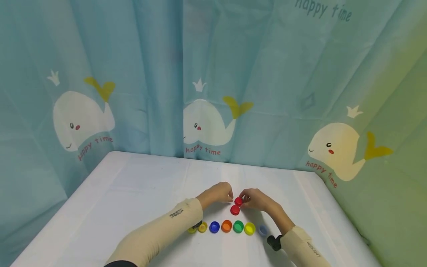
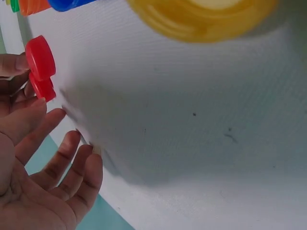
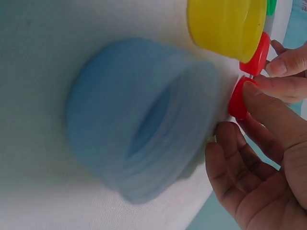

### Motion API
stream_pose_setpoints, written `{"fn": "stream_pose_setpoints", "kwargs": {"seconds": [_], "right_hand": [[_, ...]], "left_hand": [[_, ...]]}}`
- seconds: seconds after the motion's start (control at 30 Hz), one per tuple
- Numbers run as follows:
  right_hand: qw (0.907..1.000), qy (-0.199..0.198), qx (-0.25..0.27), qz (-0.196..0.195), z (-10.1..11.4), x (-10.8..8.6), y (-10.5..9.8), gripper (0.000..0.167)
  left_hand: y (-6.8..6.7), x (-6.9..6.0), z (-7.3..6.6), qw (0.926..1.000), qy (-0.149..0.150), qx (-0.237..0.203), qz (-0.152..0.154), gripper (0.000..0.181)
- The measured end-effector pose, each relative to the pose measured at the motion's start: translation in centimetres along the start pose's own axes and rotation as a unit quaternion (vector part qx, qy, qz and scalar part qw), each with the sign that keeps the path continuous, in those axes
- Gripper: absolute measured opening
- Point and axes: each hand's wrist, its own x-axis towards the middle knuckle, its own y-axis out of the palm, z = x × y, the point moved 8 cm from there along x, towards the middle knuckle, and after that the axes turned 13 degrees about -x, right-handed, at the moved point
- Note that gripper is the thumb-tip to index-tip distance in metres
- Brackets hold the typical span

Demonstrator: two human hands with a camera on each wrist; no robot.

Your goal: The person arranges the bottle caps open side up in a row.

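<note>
Two red bottle caps sit close together beyond a row of other caps on the white table. My right hand point(image 1: 256, 199) pinches the farther red cap point(image 1: 238, 201) between thumb and finger; the right wrist view shows the thumb on this cap point(image 3: 238, 101). The nearer red cap point(image 1: 235, 210) lies just in front of it. To the left, my left hand point(image 1: 221, 192) hovers beside the farther cap. Its fingers point(image 2: 67, 148) are loosely bent and hold nothing in the left wrist view, with the thumb tip close to that red cap point(image 2: 43, 88).
Nearer to me runs a row of caps: dark yellow point(image 1: 202, 227), blue point(image 1: 214, 227), orange point(image 1: 226, 226), green point(image 1: 238, 226), yellow point(image 1: 249, 228) and pale blue point(image 1: 263, 230). Another yellow cap point(image 1: 191, 230) is partly behind my left sleeve. A curtain point(image 1: 160, 74) hangs behind the table point(image 1: 140, 185).
</note>
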Motion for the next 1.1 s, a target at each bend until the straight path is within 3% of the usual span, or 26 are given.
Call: {"fn": "stream_pose_setpoints", "kwargs": {"seconds": [0.4,0.6,0.73,0.93,1.1], "right_hand": [[0.9998,0.008,-0.015,-0.008,0.1,0.7,0.2,0.022],[0.9996,-0.003,-0.016,-0.021,0.8,0.9,-0.2,0.023],[0.9991,0.006,-0.020,-0.038,1.0,1.0,-0.6,0.022],[0.9976,-0.005,-0.012,-0.068,1.8,1.1,-1.4,0.024],[0.9950,-0.037,-0.005,-0.092,2.6,1.0,-2.0,0.026]], "left_hand": [[0.6,0.1,0.3,0.9999,0.008,0.003,0.013,0.014],[0.5,0.1,0.9,0.9997,-0.002,-0.023,0.011,0.017],[0.1,-0.3,1.1,0.9970,-0.013,-0.075,0.010,0.022],[-0.8,-0.9,1.4,0.9833,-0.032,-0.178,-0.017,0.026],[-1.5,-1.3,1.6,0.9644,-0.028,-0.256,-0.061,0.020]]}}
